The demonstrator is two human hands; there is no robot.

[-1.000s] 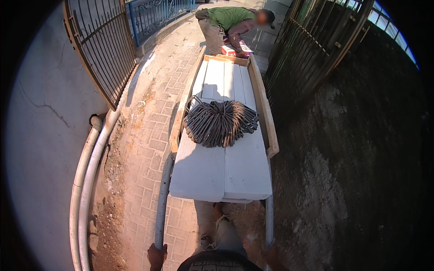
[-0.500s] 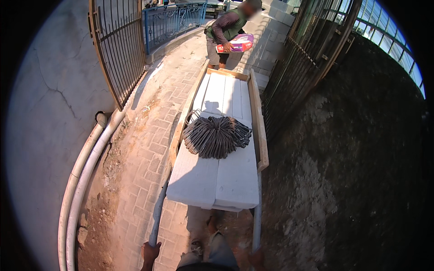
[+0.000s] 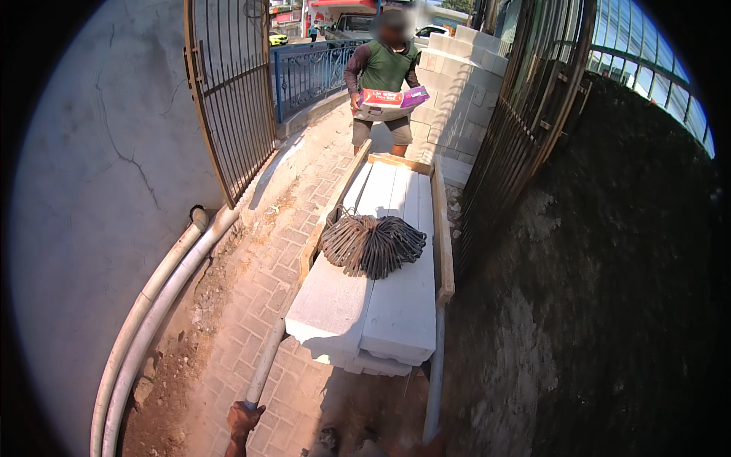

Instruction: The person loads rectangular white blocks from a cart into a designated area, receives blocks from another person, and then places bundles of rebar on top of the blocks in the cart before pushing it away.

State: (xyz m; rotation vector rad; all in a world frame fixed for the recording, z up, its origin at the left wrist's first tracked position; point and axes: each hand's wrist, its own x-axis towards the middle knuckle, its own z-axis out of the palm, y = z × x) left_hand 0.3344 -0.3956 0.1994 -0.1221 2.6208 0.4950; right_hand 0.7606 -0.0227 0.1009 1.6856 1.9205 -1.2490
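Note:
My left hand (image 3: 244, 419) is wrapped round the end of the left metal handle (image 3: 265, 365) of a handcart. At the lower edge, in deep shadow, my right hand (image 3: 434, 444) is closed at the end of the right handle (image 3: 435, 381); its fingers show only dimly. Wooden boards (image 3: 443, 244) edge the cart's sides and far end. Long white blocks (image 3: 327, 301) fill it, the near ones jutting out toward me. On top lies a bundle of bent steel rebar stirrups (image 3: 373, 245), touched by neither hand.
Beyond the cart, a person (image 3: 388, 68) holds a red, purple and grey bag (image 3: 392, 103). Metal gates stand left (image 3: 228, 99) and right (image 3: 525, 114). Pale pipes (image 3: 156, 312) run along the left wall. Stacked grey blocks (image 3: 461, 91) rise behind; a dark rough wall (image 3: 609, 289) bounds the right.
The person ahead has turned from side-on to face the cart, bringing the bag in front of the body. The cart and surroundings sit lower in my view. Both hands stay at the handles.

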